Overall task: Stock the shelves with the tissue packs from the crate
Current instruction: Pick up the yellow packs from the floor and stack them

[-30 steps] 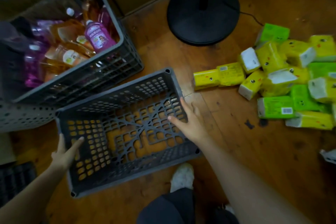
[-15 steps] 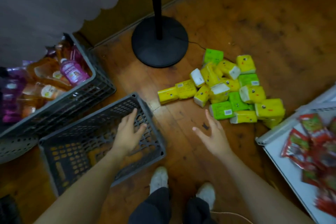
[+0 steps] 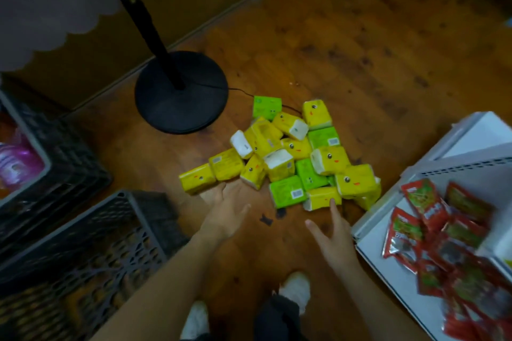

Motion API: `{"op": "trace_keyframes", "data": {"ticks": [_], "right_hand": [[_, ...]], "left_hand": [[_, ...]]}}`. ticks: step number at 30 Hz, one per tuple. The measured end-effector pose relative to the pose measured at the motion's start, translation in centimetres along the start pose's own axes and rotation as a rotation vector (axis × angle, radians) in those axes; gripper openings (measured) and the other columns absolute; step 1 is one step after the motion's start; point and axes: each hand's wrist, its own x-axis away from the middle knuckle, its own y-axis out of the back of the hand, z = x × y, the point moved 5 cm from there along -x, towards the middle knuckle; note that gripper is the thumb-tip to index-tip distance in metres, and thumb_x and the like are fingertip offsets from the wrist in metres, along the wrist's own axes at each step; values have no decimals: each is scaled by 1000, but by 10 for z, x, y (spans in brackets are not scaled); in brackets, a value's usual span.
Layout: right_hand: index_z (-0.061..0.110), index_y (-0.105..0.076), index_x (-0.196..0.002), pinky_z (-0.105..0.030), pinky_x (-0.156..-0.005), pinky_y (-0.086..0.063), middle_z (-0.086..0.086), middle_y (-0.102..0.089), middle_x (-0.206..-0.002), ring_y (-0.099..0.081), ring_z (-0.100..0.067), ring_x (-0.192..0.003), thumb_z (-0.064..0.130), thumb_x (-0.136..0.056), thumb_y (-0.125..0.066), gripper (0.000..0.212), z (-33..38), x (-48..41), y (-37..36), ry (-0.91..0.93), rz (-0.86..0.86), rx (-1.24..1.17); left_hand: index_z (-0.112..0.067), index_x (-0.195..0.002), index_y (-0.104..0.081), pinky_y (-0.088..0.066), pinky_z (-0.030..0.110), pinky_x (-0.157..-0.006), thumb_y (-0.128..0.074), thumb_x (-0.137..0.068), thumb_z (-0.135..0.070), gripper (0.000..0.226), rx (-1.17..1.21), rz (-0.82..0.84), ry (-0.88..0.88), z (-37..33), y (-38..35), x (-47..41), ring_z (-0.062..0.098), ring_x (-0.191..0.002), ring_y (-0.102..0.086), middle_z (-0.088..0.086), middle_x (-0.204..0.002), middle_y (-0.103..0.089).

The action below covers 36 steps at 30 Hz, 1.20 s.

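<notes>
Several yellow and green tissue packs (image 3: 288, 155) lie in a loose heap on the wooden floor. The empty grey crate (image 3: 91, 246) lies at the lower left. My left hand (image 3: 225, 207) reaches with straight fingers toward the near left edge of the heap, its fingertips close to a yellow pack (image 3: 197, 180). My right hand (image 3: 333, 235) is spread open, one fingertip at a yellow pack (image 3: 322, 197) on the heap's near side. Neither hand holds anything.
A white shelf (image 3: 371, 241) at the right carries red snack packets (image 3: 443, 243). A black round stand base (image 3: 181, 91) with a pole stands behind the heap. A second dark crate (image 3: 58, 163) with bottles sits at the far left. My shoes (image 3: 295, 289) are below.
Both hands have left the empty crate and moved right and forward to the tissue heap. My view has swung right, bringing the white shelf further in.
</notes>
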Motion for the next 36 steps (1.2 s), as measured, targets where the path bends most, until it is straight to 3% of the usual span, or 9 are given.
{"op": "trace_keyframes", "data": {"ticks": [5,9,12,15,22,24,28,34,36], "right_hand": [[26,-17,-147,-31,-106,-26,-12,-27,-148,-25,-23,-138,32,-83,-66,81,-49,-71,-5,59,-26,35],[29,-12,-145,-22,-97,-28,-12,-27,-146,-26,-22,-137,34,-82,-68,85,-73,-142,-51,160,-56,6],[32,-8,-144,-26,-106,-25,-12,-24,-148,-22,-23,-140,48,-76,-67,92,-77,-201,-90,315,-96,32],[33,-9,-146,-29,-109,-25,-10,-22,-148,-21,-20,-140,40,-77,-71,92,-75,-247,-120,397,-146,19],[31,-17,-145,-23,-106,-25,-10,-26,-147,-23,-18,-139,37,-75,-74,90,-72,-293,-128,499,-203,-40],[32,-16,-144,-20,-105,-23,-8,-28,-147,-25,-16,-138,37,-76,-73,89,-76,-292,-123,497,-182,-31],[28,-14,-147,-17,-99,-22,-6,-25,-148,-23,-14,-137,39,-77,-71,90,-85,-278,-119,435,-180,-61],[27,-12,-147,-25,-108,-22,-3,-23,-151,-20,-13,-140,36,-78,-71,91,-77,-277,-121,442,-109,-70],[25,-13,-148,-21,-105,-23,2,-27,-148,-22,-6,-135,32,-79,-71,90,-72,-280,-124,429,-68,-124]], "left_hand": [[-13,-146,-22,-15,30,-114,-40,-100,-22,50,-8,-17,-53,-8,-55,-62,25,-144,-10,8,-154,-8],[-15,-148,-19,-25,35,-112,-48,-95,-31,62,14,-155,-56,26,-90,-138,29,-141,-22,16,-151,-14],[-10,-143,-34,-34,41,-109,-45,-83,-43,69,-35,-333,-202,41,-101,-198,36,-132,-36,22,-143,-31],[-6,-135,-47,-39,37,-101,-38,-83,-49,68,-78,-446,-404,40,-109,-237,33,-121,-47,19,-129,-46],[-6,-122,-56,-40,27,-85,-42,-84,-44,56,-74,-564,-565,38,-120,-265,28,-99,-57,11,-103,-52],[-5,-120,-56,-43,31,-84,-44,-84,-43,53,-45,-567,-547,34,-115,-265,28,-99,-57,10,-103,-52],[0,-103,-54,-42,38,-84,-61,-89,-17,23,121,-613,-396,41,-117,-255,32,-96,-53,12,-96,-51],[-9,-106,-53,-42,38,-86,-52,-93,-27,23,104,-481,-285,40,-133,-261,29,-106,-53,10,-109,-55],[-11,-114,-49,-43,37,-86,-48,-94,-30,28,96,-452,-233,36,-133,-262,29,-112,-53,11,-116,-57]]}}
